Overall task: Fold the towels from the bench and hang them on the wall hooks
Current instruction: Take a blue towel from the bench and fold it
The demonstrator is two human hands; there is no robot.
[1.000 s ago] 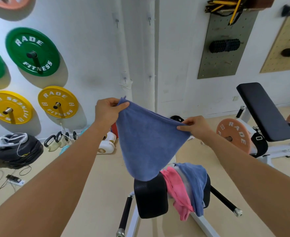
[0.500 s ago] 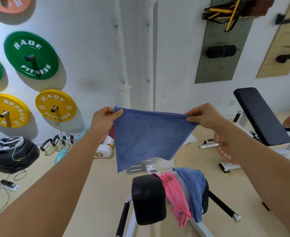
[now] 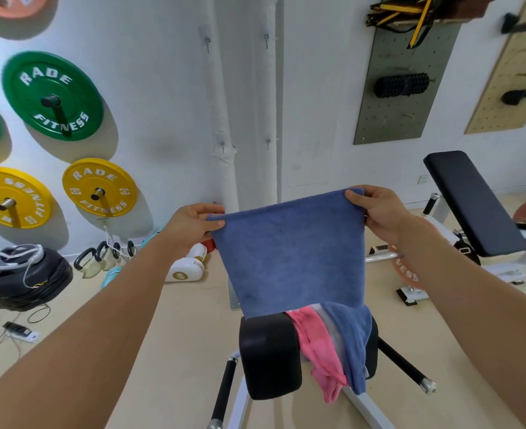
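Blue towel (image 3: 289,252) held up flat in mid-air, spread wide, top edge nearly level, bottom edge hanging just above the black bench pad (image 3: 269,356). Left hand (image 3: 193,226) pinching the top left corner, right hand (image 3: 376,212) pinching the top right corner. On the pad: pink towel (image 3: 319,345), a grey one between, and a second blue towel (image 3: 353,335), draped over the side. Four wall hooks (image 3: 267,143) on the white wall behind, bare.

Bench pad (image 3: 269,357) w/ pink towel (image 3: 320,354), blue towel (image 3: 353,342) draped.
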